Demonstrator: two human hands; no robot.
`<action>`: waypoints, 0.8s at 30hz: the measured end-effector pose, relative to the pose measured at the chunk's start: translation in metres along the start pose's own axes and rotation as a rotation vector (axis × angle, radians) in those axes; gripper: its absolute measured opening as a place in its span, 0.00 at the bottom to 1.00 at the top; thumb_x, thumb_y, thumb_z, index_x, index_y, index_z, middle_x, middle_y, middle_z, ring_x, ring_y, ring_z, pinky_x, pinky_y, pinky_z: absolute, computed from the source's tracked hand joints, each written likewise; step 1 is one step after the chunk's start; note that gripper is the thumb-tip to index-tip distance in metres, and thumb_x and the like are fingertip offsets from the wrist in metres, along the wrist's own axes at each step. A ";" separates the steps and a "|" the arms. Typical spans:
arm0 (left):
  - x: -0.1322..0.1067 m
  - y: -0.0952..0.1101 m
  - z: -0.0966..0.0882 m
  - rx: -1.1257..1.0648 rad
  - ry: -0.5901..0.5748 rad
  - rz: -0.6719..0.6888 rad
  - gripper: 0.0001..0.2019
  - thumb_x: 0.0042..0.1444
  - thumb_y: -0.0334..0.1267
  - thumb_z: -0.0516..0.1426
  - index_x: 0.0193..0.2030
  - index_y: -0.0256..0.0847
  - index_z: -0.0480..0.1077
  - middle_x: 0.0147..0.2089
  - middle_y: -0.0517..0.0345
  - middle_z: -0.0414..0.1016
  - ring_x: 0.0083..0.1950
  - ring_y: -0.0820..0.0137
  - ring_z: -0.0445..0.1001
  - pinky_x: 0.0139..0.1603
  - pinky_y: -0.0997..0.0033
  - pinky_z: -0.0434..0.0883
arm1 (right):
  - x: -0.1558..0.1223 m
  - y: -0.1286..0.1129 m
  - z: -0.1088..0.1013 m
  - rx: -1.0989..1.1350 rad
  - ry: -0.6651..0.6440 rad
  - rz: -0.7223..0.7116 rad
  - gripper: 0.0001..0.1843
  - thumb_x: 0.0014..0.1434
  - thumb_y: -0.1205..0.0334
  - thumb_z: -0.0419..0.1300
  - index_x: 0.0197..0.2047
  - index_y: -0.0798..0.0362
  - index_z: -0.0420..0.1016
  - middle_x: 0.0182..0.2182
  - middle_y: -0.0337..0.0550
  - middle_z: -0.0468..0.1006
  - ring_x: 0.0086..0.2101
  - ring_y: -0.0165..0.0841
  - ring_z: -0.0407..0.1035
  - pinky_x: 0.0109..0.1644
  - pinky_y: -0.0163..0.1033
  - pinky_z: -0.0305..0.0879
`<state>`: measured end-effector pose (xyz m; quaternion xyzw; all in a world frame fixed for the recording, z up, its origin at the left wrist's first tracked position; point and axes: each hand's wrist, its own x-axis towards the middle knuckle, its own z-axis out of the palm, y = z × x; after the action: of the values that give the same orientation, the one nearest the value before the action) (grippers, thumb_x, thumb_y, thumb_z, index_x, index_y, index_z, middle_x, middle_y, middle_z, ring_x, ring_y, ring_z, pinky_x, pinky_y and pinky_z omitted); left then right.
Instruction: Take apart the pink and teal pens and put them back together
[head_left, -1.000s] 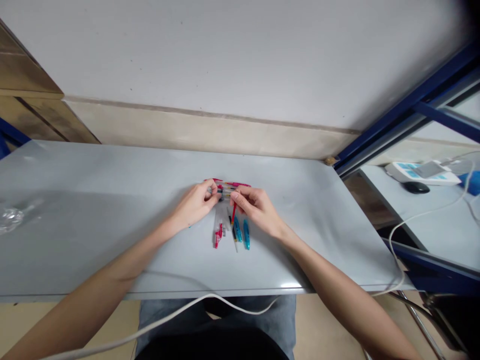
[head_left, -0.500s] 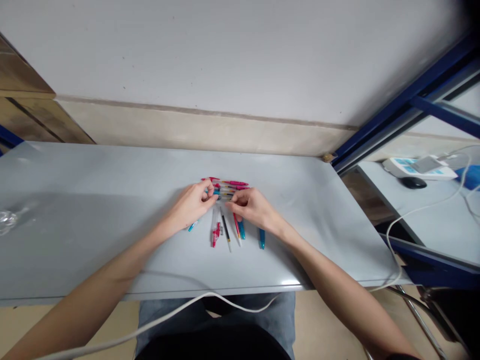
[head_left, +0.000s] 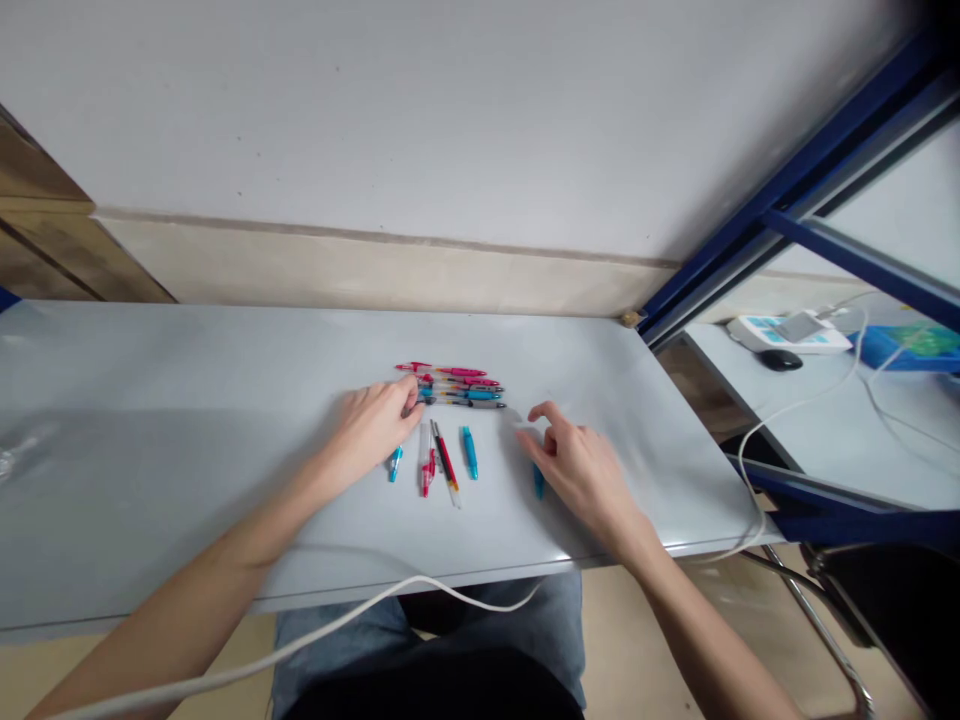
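eng1: Right hand (head_left: 581, 465) has swung out sideways, well clear of the pen row (head_left: 457, 387). A second ago both hands were pinching one pen there. That pen now lies flat with the others.

eng2: Step?

eng1: Looks like the gap between one finished pen and the next. Row sits just past the left hand's (head_left: 373, 432) fingertips. Loose parts lie between the two hands: blue cap (head_left: 394, 463) under the left knuckles, pink clip (head_left: 427, 472), red refill (head_left: 445, 463) and blue piece (head_left: 469, 452) further toward the right hand.

eng2: Grips?

eng1: Left is flat, palm down, fingertips against the row's ends, nothing clamped that I can see. Right is spread wide, empty and a bit blurred. Another blue part (head_left: 538, 483) sits at its thumb side, partly hidden. Touching or just beside, can't tell.

eng2: What would the next move need?

eng1: My read: a fine two-finger pinch. The parts are thin, lie flat on the table (head_left: 187, 420) and are packed close, so it's easy to nudge a neighbour. The blue part is nearest the right hand. The left hand needs to stay light on the row or the pens may roll.
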<state>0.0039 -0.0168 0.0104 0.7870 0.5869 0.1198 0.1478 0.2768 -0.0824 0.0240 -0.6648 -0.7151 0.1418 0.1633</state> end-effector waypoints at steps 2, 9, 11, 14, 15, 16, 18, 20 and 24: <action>-0.002 0.001 0.001 0.052 0.007 -0.005 0.06 0.63 0.39 0.53 0.34 0.45 0.64 0.29 0.57 0.73 0.29 0.63 0.70 0.31 0.67 0.51 | -0.014 0.006 0.005 -0.034 -0.042 -0.008 0.21 0.67 0.57 0.53 0.62 0.50 0.66 0.22 0.35 0.69 0.23 0.35 0.65 0.30 0.37 0.51; -0.004 0.003 0.000 0.060 0.006 0.026 0.11 0.65 0.42 0.52 0.31 0.45 0.66 0.28 0.55 0.74 0.29 0.62 0.72 0.30 0.67 0.51 | -0.003 -0.018 0.019 0.093 -0.136 -0.156 0.26 0.64 0.65 0.51 0.65 0.48 0.63 0.24 0.34 0.69 0.24 0.33 0.65 0.32 0.36 0.55; -0.002 0.001 -0.001 0.035 -0.005 0.035 0.12 0.66 0.43 0.52 0.31 0.44 0.67 0.29 0.55 0.75 0.30 0.63 0.73 0.31 0.68 0.51 | 0.004 -0.028 0.024 0.112 -0.159 -0.194 0.24 0.65 0.64 0.51 0.64 0.48 0.64 0.23 0.34 0.69 0.24 0.32 0.63 0.31 0.35 0.53; -0.001 0.000 -0.002 0.001 -0.027 0.032 0.13 0.66 0.43 0.52 0.31 0.44 0.68 0.28 0.56 0.74 0.29 0.64 0.72 0.30 0.69 0.51 | 0.012 -0.035 0.029 0.158 -0.168 -0.232 0.20 0.69 0.61 0.51 0.63 0.49 0.65 0.23 0.34 0.70 0.23 0.31 0.62 0.31 0.36 0.53; -0.001 -0.001 -0.003 -0.011 -0.035 0.032 0.13 0.66 0.43 0.52 0.31 0.44 0.68 0.27 0.56 0.73 0.29 0.64 0.71 0.30 0.69 0.51 | 0.016 -0.035 0.030 0.173 -0.160 -0.237 0.20 0.70 0.61 0.51 0.63 0.49 0.65 0.24 0.34 0.70 0.23 0.31 0.62 0.32 0.36 0.54; 0.000 -0.001 -0.003 -0.022 -0.044 0.034 0.12 0.66 0.43 0.52 0.31 0.44 0.69 0.27 0.57 0.73 0.28 0.64 0.71 0.30 0.69 0.51 | 0.020 -0.034 0.029 0.184 -0.145 -0.241 0.19 0.70 0.61 0.51 0.63 0.49 0.65 0.24 0.34 0.71 0.24 0.31 0.63 0.32 0.36 0.55; -0.001 0.000 -0.003 -0.035 -0.061 0.047 0.11 0.65 0.42 0.52 0.32 0.45 0.70 0.27 0.57 0.73 0.28 0.64 0.70 0.31 0.69 0.51 | 0.031 -0.032 0.026 0.191 -0.112 -0.265 0.17 0.70 0.63 0.51 0.61 0.50 0.66 0.28 0.36 0.73 0.26 0.31 0.64 0.34 0.36 0.57; -0.002 0.000 -0.003 -0.027 -0.064 0.057 0.11 0.65 0.42 0.53 0.32 0.45 0.71 0.28 0.56 0.74 0.29 0.63 0.71 0.31 0.68 0.51 | 0.045 -0.030 0.021 0.167 -0.102 -0.344 0.12 0.69 0.65 0.53 0.54 0.50 0.70 0.35 0.41 0.76 0.30 0.31 0.67 0.37 0.36 0.59; -0.003 0.003 -0.002 0.022 -0.003 0.035 0.13 0.67 0.42 0.51 0.32 0.44 0.70 0.28 0.55 0.74 0.29 0.63 0.72 0.31 0.68 0.52 | 0.073 -0.026 0.015 -0.034 -0.124 -0.531 0.05 0.68 0.66 0.57 0.44 0.52 0.74 0.44 0.47 0.74 0.40 0.35 0.68 0.40 0.37 0.59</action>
<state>0.0048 -0.0204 0.0136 0.7989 0.5741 0.1148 0.1377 0.2424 -0.0114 0.0241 -0.4465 -0.8753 0.1222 0.1396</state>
